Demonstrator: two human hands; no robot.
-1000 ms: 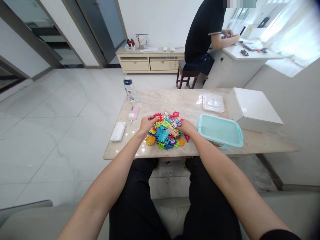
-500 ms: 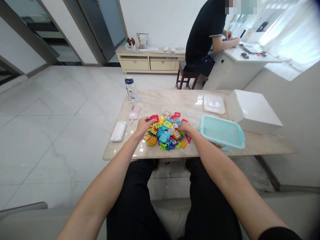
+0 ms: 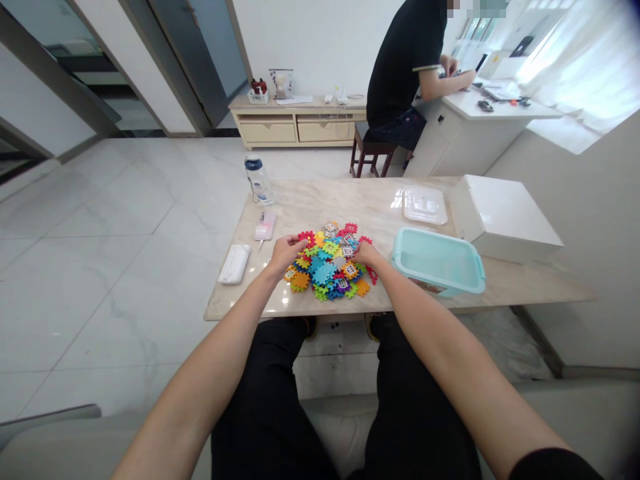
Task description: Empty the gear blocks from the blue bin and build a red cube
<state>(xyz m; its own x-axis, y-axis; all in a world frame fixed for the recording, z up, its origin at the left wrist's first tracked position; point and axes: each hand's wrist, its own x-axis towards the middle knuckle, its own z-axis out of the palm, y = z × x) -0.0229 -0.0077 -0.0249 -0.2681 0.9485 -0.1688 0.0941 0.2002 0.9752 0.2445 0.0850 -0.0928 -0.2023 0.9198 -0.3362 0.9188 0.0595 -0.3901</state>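
A heap of toothed, gear-shaped plastic building pieces [image 3: 324,272] in blue, green, yellow, orange, red and purple lies on the table in front of me. At its left edge, my left hand [image 3: 286,255] has thumb and fingers closed on a red gear-shaped piece [image 3: 305,237]. On the opposite side, my right hand [image 3: 367,255] reaches into the heap with bent fingers, close to a white-patterned piece [image 3: 347,251]. Its fingertips are partly hidden, and I cannot make out what is in them.
Right of the heap stands a light-blue plastic tub [image 3: 438,261], with a clear lid [image 3: 425,205] behind it and a white box [image 3: 507,217] beyond. On the left are a water bottle [image 3: 259,182], a pink phone-like item [image 3: 265,226] and a white pack [image 3: 235,264]. A person [image 3: 407,67] sits across the room.
The view has shifted slightly. Both hands stay at nearly the same places on the heap, and the red piece remains at my left fingertips.
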